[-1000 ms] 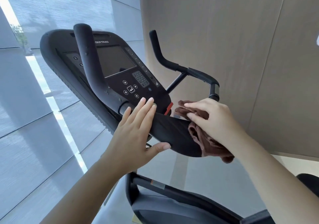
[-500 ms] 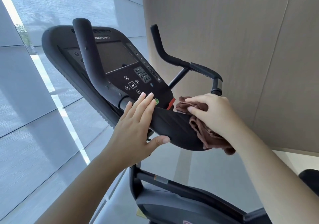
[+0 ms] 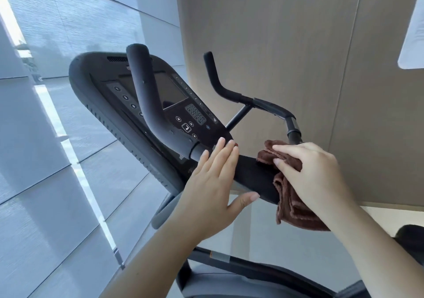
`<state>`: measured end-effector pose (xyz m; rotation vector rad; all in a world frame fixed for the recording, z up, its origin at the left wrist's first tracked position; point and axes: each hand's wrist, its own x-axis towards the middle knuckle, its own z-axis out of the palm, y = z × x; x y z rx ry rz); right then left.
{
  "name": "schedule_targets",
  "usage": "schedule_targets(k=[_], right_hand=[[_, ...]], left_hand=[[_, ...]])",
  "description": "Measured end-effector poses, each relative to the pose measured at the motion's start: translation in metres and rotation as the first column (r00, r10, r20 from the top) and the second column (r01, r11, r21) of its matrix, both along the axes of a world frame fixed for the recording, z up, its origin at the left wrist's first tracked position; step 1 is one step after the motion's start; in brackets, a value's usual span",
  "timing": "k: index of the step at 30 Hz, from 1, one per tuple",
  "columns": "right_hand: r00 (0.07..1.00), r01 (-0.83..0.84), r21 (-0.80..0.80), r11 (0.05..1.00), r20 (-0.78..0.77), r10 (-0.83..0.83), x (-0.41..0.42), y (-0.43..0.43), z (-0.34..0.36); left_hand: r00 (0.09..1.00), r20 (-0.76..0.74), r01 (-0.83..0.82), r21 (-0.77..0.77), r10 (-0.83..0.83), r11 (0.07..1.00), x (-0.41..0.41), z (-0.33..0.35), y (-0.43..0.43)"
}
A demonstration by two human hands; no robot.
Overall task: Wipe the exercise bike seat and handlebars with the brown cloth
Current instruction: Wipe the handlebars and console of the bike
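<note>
Centre frame: matte black padded handlebar pad [image 3: 254, 178], flat and curved. Right hand [image 3: 314, 171] clamped on fuzzy brown cloth [image 3: 293, 208], pressing it onto pad's right end; crumpled folds hanging below the edge. Left hand [image 3: 213, 183] unclenched, fingers flat on pad's left end, thumb under its lower rim, grasping nothing. Smooth black tubular left handlebar horn [image 3: 146, 96] rising in front of glossy console [image 3: 181, 105] with round buttons and keypad. Right handlebar horn [image 3: 229, 89] upper centre, against tan wood-grain wall panel [image 3: 298, 45].
</note>
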<state>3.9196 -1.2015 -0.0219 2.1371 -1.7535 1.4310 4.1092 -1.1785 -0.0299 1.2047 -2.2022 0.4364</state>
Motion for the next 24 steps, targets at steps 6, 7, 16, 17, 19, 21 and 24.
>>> schedule_targets(k=[6, 7, 16, 17, 19, 21, 24], right_hand=[[0.991, 0.127, 0.011, 0.992, -0.032, -0.126, 0.033, 0.007, 0.014], [0.99, 0.134, 0.017, 0.991, -0.036, -0.134, 0.041, 0.007, 0.018], [0.988, 0.152, -0.031, 0.988, 0.026, -0.151, 0.147, -0.03, 0.063], [0.987, 0.161, -0.02, 0.987, 0.013, -0.16, 0.154, -0.033, 0.064], [0.981, 0.177, 0.039, 0.983, -0.09, -0.173, 0.162, -0.038, 0.061], [0.985, 0.117, 0.128, 0.985, -0.141, -0.098, 0.154, -0.037, 0.058], [0.973, -0.101, 0.302, 0.948, -0.167, 0.157, 0.126, -0.028, 0.061]], left_hand=[[0.999, 0.026, 0.036, -0.12, -0.033, 0.992, 0.067, 0.019, -0.008], [0.999, 0.017, 0.032, -0.133, -0.03, 0.991, 0.08, 0.025, -0.011], [0.995, 0.097, 0.03, -0.197, -0.011, 0.98, 0.149, 0.044, -0.047], [0.994, 0.106, 0.032, -0.201, -0.011, 0.979, 0.15, 0.043, -0.05], [0.994, 0.112, 0.035, -0.218, -0.011, 0.975, 0.15, 0.043, -0.053], [0.995, 0.104, 0.026, -0.224, -0.003, 0.974, 0.148, 0.044, -0.055], [0.995, 0.098, -0.007, -0.233, 0.031, 0.973, 0.145, 0.048, -0.057]])
